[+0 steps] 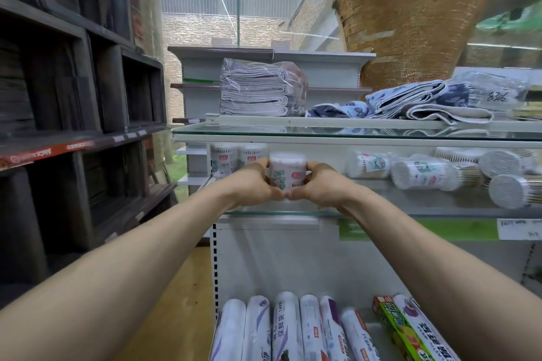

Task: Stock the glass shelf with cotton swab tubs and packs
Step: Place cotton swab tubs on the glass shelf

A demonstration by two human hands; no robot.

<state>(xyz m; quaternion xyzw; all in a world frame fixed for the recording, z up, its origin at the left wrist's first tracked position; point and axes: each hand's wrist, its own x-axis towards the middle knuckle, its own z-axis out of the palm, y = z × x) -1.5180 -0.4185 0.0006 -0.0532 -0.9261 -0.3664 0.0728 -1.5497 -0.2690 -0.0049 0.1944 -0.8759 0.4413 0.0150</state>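
Both hands cup one cotton swab tub (287,168). The left hand (255,182) curls round its left side and the right hand (319,184) round its right, with the thumbs meeting under the front. The tub stands upright at the front edge of the glass shelf (396,199). Whether its base already rests on the glass cannot be told, since the thumbs hide it.

The main risk is that front edge. If the tub is released so close to the lip, it may tip forward and drop onto the rolls of bags (287,325) on the shelf below. Pushed back too hard, it may knock the two upright tubs (224,160) just behind it on the left. The glass looks smooth, so a round tub will likely slide or roll once it is off its base. The toppled tubs (425,174) further right lie on their sides, some touching one another, and may roll if the shelf is bumped. The upper glass shelf (322,132) hangs close above, leaving little headroom for lifting.

As for contents, the held tub is a clear, lidded cylinder with a printed label, packed with swabs. The toppled tubs show dense white swab tips through their round ends. On the upper shelf, a plastic bag (258,91) holds folded cloths.
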